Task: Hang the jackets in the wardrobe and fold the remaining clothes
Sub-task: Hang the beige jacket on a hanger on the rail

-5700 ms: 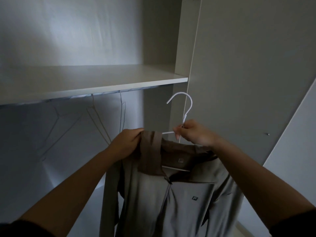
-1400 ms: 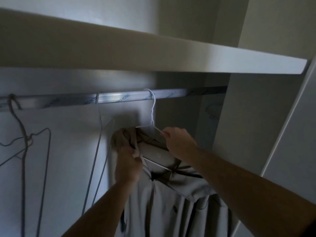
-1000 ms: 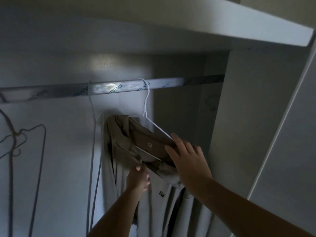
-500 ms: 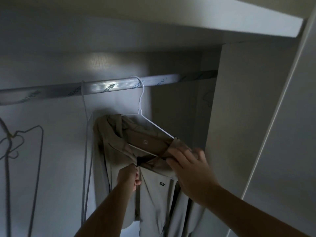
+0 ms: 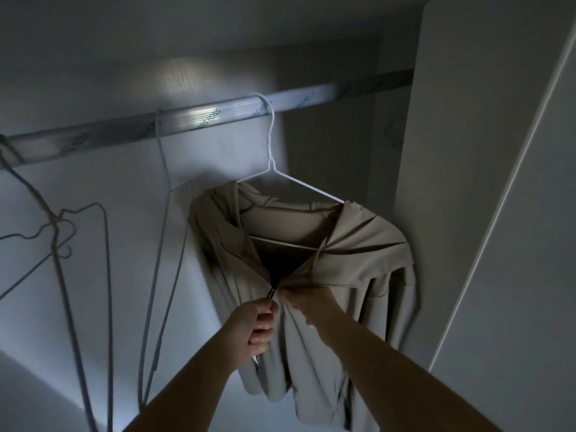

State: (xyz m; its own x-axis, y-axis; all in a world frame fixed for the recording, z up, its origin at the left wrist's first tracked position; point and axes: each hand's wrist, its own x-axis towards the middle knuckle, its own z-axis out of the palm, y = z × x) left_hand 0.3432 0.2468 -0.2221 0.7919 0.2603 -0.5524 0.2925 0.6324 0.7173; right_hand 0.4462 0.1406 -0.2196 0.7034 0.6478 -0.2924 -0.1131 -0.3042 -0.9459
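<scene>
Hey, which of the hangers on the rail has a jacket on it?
The rightmost one, a white hanger: the beige jacket hangs on it. The other hangers, further left on the rail, are bare.

A home wardrobe: rail (image 5: 218,115), wire hangers (image 5: 93,275), hung jacket (image 5: 358,260)

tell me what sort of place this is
Most likely the inside of a clothes wardrobe: a silvery metal hanging rail runs across it, a beige hooded jacket hangs from it on a white wire hanger, and bare grey wire hangers hang further left.
</scene>
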